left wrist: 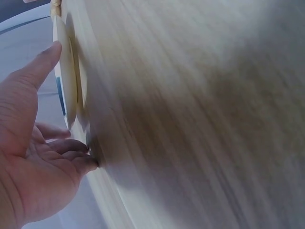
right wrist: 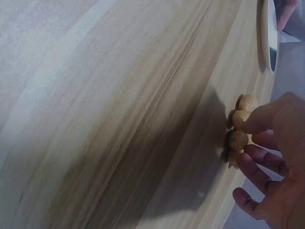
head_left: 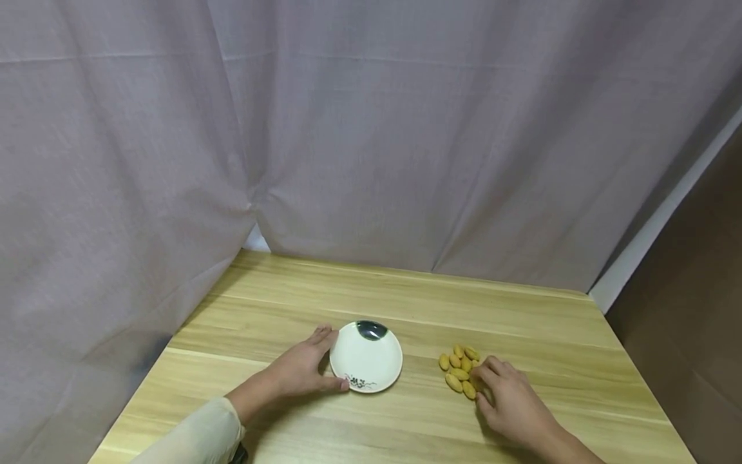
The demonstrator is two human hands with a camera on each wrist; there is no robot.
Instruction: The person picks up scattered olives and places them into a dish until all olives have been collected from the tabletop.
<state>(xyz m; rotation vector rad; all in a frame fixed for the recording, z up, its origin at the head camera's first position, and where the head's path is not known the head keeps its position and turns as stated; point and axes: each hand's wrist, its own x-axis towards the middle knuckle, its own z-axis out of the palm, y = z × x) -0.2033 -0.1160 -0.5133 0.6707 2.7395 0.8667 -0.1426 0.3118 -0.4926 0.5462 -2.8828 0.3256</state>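
A small round white plate [head_left: 366,361], with a dark green patch and a dark floral print, lies on the wooden table. My left hand [head_left: 304,368] rests at its left rim in the head view, thumb at the near edge and fingers spread along the far left side. To the right lies a cluster of yellow, oval, nut-like pieces [head_left: 455,383]. My right hand [head_left: 516,403] reaches in at the cluster's right side, its thumb and bent fingers around one piece [right wrist: 238,140]. The fingers partly hide that piece.
The light wooden table [head_left: 406,303] meets a grey curtain [head_left: 377,142] at the back and left. A brown panel [head_left: 690,309] stands beyond the table's right edge. Bare table top lies between the plate and the yellow pieces.
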